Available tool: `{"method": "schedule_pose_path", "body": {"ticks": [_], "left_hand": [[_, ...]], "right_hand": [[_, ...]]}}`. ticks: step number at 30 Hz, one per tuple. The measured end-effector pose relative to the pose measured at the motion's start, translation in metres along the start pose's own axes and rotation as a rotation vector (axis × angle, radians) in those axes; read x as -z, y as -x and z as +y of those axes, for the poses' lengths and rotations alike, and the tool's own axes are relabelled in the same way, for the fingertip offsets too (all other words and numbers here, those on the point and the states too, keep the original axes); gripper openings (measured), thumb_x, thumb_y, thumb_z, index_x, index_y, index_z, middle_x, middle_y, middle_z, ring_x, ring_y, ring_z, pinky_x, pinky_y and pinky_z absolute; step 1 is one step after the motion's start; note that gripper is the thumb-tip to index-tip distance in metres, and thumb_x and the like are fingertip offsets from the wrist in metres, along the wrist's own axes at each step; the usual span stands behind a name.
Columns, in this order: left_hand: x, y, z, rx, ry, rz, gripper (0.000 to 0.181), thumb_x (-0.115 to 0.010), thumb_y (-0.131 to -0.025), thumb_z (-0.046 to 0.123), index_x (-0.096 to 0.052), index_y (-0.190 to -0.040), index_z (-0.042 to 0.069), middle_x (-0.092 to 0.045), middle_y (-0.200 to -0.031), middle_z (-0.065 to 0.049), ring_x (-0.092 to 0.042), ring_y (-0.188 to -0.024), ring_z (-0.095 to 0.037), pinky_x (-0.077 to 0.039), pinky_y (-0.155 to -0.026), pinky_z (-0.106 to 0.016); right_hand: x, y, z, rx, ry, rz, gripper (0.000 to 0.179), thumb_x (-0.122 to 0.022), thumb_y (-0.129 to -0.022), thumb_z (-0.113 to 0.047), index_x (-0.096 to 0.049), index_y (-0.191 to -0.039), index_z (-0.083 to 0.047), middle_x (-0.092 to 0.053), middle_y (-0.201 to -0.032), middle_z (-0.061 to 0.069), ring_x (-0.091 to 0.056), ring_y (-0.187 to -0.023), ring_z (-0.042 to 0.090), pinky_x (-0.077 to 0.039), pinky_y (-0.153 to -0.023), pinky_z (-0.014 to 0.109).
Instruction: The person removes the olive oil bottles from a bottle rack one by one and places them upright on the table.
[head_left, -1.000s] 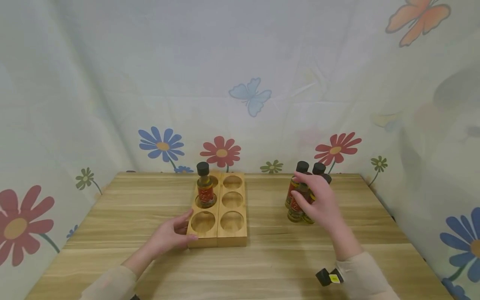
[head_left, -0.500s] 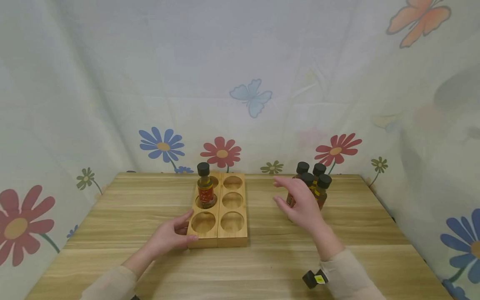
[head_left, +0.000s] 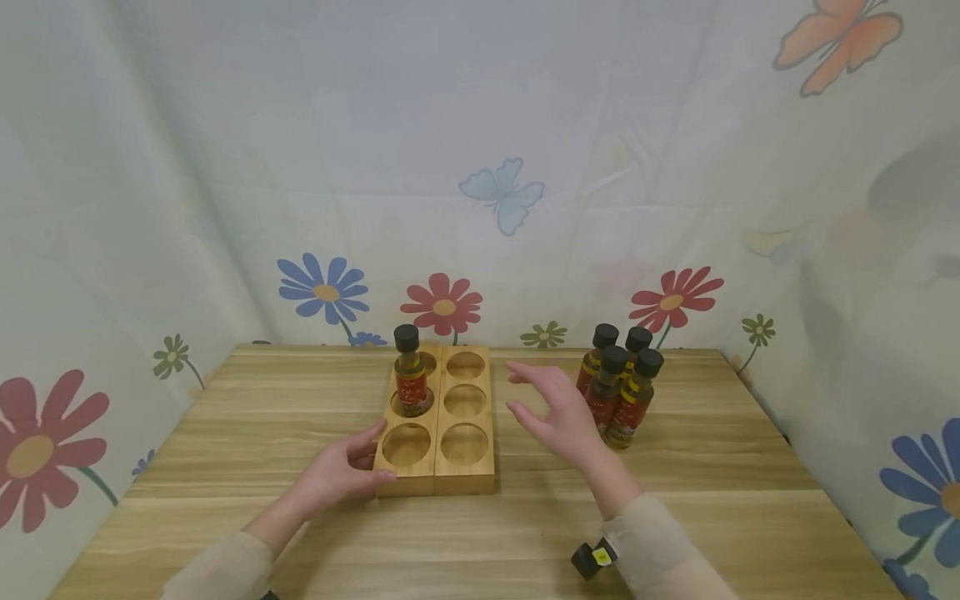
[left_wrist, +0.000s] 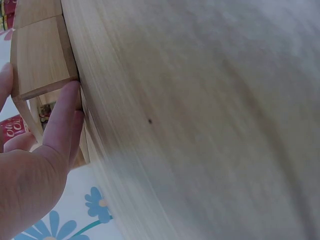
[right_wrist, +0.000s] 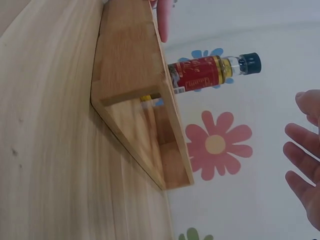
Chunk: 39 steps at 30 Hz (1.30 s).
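Note:
My left hand (head_left: 341, 467) grips the near left corner of a wooden bottle rack (head_left: 435, 433), thumb at its front and fingers along its left side. The rack has two rows of round holes. One small bottle (head_left: 411, 383) with a black cap and red label stands upright in the left row's middle hole; the right wrist view shows this bottle (right_wrist: 200, 72) from the side. My right hand (head_left: 558, 417) is in the air between the rack and a group of similar bottles (head_left: 626, 408), its fingers apart and holding nothing.
The bottle group stands close together on the right of the wood-grain table (head_left: 300, 383). A small black device with a yellow label (head_left: 594, 558) sits at the right sleeve. Behind the table hangs a flower-printed cloth (head_left: 375, 167).
My right hand has moved left, away from the bottle group toward the rack, uncovering those bottles. The left hand, the rack and the bottle in it have stayed in place.

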<state>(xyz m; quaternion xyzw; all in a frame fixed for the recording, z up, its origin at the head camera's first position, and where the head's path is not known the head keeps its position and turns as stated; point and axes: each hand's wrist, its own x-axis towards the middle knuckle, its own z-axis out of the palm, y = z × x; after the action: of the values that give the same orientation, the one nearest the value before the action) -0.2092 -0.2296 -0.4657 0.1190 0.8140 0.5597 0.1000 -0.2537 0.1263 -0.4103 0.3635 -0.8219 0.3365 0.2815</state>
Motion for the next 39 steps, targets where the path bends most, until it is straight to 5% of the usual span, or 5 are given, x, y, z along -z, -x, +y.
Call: {"method": "schedule_pose_path", "body": {"ticks": [10, 39], "left_hand": [[0.001, 0.0, 0.0, -0.005, -0.033, 0.017, 0.091, -0.085, -0.08, 0.019, -0.033, -0.152, 0.0, -0.047, -0.14, -0.032, -0.056, -0.121, -0.041, -0.057, -0.084, -0.032], [-0.001, 0.0, -0.001, 0.013, 0.054, -0.009, 0.091, -0.083, -0.082, 0.014, -0.028, -0.154, -0.001, -0.049, -0.136, -0.035, -0.058, -0.118, -0.043, -0.06, -0.072, -0.037]], "right_hand": [[-0.023, -0.016, -0.01, -0.057, -0.056, -0.054, 0.052, -0.076, -0.087, -0.013, -0.058, -0.136, -0.006, -0.07, -0.115, 0.005, -0.06, -0.11, 0.023, -0.045, -0.1, 0.045], [-0.065, -0.065, -0.023, -0.227, -0.284, -0.114, 0.057, -0.074, -0.09, -0.013, -0.051, -0.141, -0.004, -0.066, -0.121, 0.013, -0.063, -0.112, 0.026, -0.046, -0.103, 0.037]]}}
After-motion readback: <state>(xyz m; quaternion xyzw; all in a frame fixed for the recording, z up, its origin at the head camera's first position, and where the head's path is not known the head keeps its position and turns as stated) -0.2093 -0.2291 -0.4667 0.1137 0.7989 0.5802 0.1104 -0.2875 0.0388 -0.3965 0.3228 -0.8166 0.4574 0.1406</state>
